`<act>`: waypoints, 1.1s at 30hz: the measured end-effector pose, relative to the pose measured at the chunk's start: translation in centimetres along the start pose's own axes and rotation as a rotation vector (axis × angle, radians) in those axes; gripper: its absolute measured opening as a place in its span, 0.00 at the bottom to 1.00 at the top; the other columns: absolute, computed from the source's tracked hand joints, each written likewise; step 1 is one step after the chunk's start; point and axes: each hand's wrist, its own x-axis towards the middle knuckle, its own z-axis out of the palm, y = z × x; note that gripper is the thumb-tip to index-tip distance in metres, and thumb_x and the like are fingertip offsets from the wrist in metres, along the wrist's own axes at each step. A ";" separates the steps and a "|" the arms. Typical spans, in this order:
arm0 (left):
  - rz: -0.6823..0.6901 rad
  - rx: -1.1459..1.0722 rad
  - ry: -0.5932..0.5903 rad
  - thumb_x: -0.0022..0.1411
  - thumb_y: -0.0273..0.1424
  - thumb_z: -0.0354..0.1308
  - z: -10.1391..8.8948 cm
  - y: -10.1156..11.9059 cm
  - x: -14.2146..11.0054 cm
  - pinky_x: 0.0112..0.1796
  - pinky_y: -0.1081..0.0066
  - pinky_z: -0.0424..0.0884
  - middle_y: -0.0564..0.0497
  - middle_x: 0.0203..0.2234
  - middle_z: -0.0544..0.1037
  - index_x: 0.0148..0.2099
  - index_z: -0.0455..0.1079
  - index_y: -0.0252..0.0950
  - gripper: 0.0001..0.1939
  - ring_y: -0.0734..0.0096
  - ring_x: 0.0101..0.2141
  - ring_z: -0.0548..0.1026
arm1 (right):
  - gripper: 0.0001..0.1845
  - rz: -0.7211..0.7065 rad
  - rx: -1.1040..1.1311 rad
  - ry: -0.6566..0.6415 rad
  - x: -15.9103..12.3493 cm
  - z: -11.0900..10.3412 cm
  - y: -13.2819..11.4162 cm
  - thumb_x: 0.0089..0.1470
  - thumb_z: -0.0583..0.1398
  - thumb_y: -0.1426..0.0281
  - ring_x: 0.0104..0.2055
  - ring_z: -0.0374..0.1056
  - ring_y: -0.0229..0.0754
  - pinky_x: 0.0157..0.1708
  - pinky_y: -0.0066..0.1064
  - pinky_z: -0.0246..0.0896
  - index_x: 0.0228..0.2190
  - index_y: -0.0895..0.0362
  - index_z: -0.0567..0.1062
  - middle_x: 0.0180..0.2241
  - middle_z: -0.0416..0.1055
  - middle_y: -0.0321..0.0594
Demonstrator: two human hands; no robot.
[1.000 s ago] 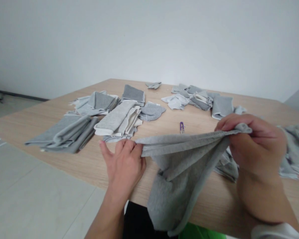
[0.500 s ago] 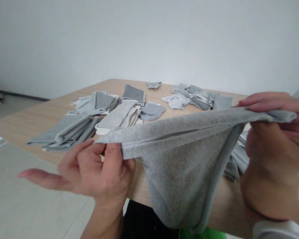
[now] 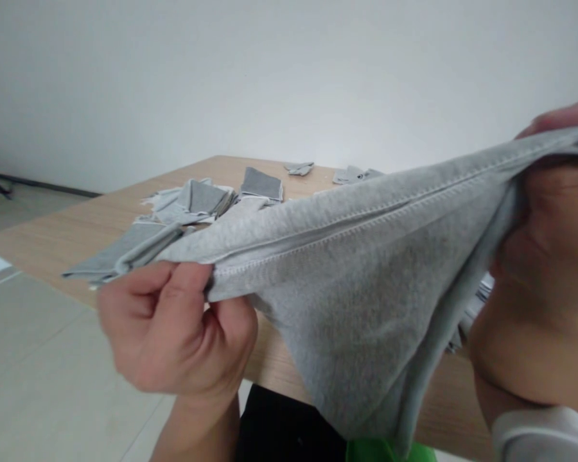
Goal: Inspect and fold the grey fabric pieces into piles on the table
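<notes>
A light grey piece of knit fabric (image 3: pixel 356 301) with a stitched seam along its upper edge is stretched between my two hands above the table's near edge. My left hand (image 3: pixel 183 321) pinches the seam's left end, fingers closed on it. At the right frame edge my right hand (image 3: pixel 553 224) grips the other end, higher up and partly out of view. Below the seam the cloth hangs down in a tapering fold, its lower tip over a green thing (image 3: pixel 390 450) at the bottom.
On the wooden table (image 3: pixel 110 212) lie folded grey fabric pieces (image 3: pixel 125 247) at left, a cloth pile (image 3: pixel 197 199) and a darker grey stack (image 3: pixel 261 184) behind. Farther back are a small scrap (image 3: pixel 299 169) and more pieces (image 3: pixel 354 174). A pale wall (image 3: pixel 289 77) stands behind.
My right hand has moved up and to the right, pulling the fabric wider and tauter. The fingers of my left hand, one previously stretched out, have curled in around the edge.
</notes>
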 end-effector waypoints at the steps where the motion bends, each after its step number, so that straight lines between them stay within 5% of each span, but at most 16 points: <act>1: -0.021 -0.016 -0.008 0.45 0.20 0.61 0.0 0.0 0.0 0.33 0.62 0.65 0.50 0.30 0.70 0.47 0.79 0.48 0.26 0.62 0.32 0.70 | 0.14 -0.055 -0.037 0.085 0.0 0.5 0.2 0.57 0.59 0.72 0.53 0.66 0.51 0.43 0.47 0.53 0.38 0.43 0.81 0.38 0.75 0.22; 3: -0.070 -0.051 0.000 0.47 0.20 0.62 0.3 -0.1 0.0 0.33 0.63 0.65 0.49 0.31 0.72 0.47 0.79 0.48 0.26 0.63 0.32 0.70 | 0.13 -0.142 -0.094 0.193 0.1 1.3 0.6 0.57 0.60 0.72 0.48 0.70 0.47 0.40 0.46 0.55 0.39 0.44 0.82 0.36 0.77 0.23; 8: -0.125 -0.162 0.030 0.48 0.21 0.65 1.3 -0.7 -0.1 0.34 0.64 0.67 0.49 0.31 0.76 0.45 0.80 0.46 0.21 0.65 0.32 0.73 | 0.14 -0.114 -0.116 0.101 0.1 1.2 1.1 0.57 0.60 0.74 0.45 0.72 0.47 0.38 0.44 0.57 0.40 0.45 0.81 0.36 0.77 0.26; 17: -0.162 -0.148 -0.245 0.56 0.23 0.59 3.3 -1.2 -0.5 0.35 0.68 0.70 0.52 0.32 0.75 0.44 0.78 0.40 0.14 0.71 0.33 0.73 | 0.08 0.003 0.038 -0.088 2.2 2.0 6.3 0.53 0.60 0.80 0.27 0.64 0.32 0.27 0.28 0.53 0.30 0.58 0.78 0.24 0.68 0.30; 21: -0.162 -0.173 -0.386 0.57 0.23 0.58 4.4 -2.1 -1.3 0.38 0.66 0.71 0.50 0.33 0.74 0.44 0.78 0.40 0.14 0.67 0.36 0.73 | 0.07 0.203 0.041 -0.259 2.2 2.8 9.3 0.51 0.60 0.79 0.21 0.58 0.32 0.22 0.28 0.49 0.27 0.57 0.76 0.22 0.67 0.31; 28: -0.176 -0.229 -0.488 0.57 0.22 0.57 5.1 -2.6 -1.8 0.37 0.67 0.70 0.50 0.34 0.74 0.44 0.78 0.40 0.14 0.68 0.35 0.73 | 0.04 0.125 -0.174 -0.635 1.6 2.1 8.8 0.52 0.60 0.73 0.23 0.61 0.37 0.24 0.30 0.51 0.28 0.55 0.77 0.21 0.68 0.33; 33: -0.179 -0.225 -0.470 0.58 0.22 0.57 5.3 -2.8 -2.1 0.39 0.67 0.70 0.50 0.34 0.74 0.44 0.78 0.39 0.14 0.67 0.36 0.74 | 0.05 0.049 -0.150 -0.489 0.8 2.0 8.8 0.53 0.59 0.73 0.24 0.61 0.37 0.25 0.30 0.52 0.30 0.55 0.77 0.22 0.68 0.33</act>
